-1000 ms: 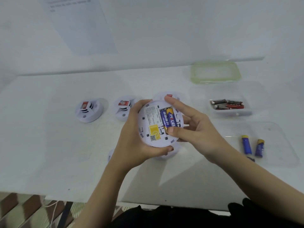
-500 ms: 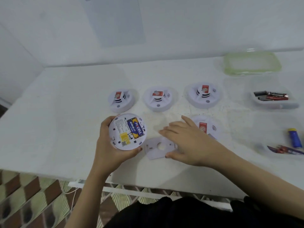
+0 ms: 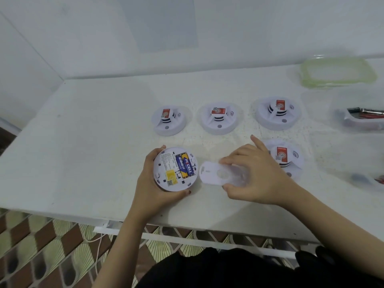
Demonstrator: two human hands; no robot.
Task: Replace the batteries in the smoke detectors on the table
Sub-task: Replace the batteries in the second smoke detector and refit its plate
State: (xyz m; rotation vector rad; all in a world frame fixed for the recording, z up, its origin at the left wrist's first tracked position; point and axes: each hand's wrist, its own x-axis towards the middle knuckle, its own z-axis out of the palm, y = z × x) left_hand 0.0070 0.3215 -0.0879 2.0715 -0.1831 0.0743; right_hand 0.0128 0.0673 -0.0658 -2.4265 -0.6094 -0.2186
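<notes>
White table [image 3: 83,152], white walls [image 3: 249,28]. Gripping upturned detector [image 3: 164,163], blue-gold batteries [image 3: 185,165] seated, in left hand [image 3: 149,190]; pinching cover plate [image 3: 209,172] in right hand [image 3: 259,177].

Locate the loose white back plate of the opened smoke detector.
In the head view, the back plate is at centre, pinched by the right hand, between the open detector and a closed detector.

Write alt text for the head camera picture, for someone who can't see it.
A person's left hand holds an upturned smoke detector with two batteries fitted, while the right hand grips a white back cover beside it. Four more detectors sit on the white table.
</notes>
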